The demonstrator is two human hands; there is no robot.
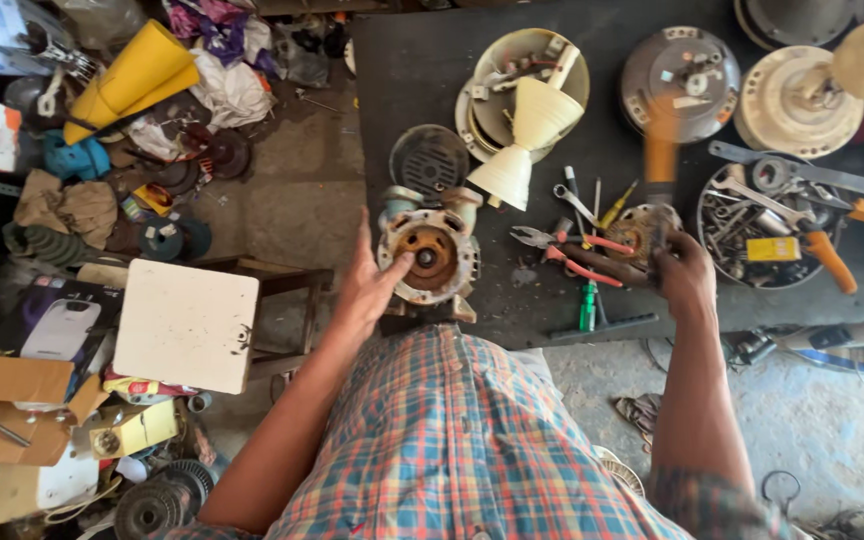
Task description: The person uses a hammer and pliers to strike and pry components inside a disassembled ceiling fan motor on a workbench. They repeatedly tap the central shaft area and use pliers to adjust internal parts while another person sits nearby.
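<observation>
Repair work on a small motor (428, 255) looks to be in its steadying stage: the left hand (370, 285) is pressing open fingers against the motor's rusty round face at centre frame, holding nothing. The right hand (680, 275), right of centre, is gripping a blurred orange-handled tool (660, 160); judging by this, bringing it across over the pliers (572, 250) would need careful aim.

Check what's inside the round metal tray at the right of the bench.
The tray holds loose spanners, a yellow box and an orange-handled tool lying across its rim. Small parts lie beneath; the pile covers the tray's floor.
</observation>
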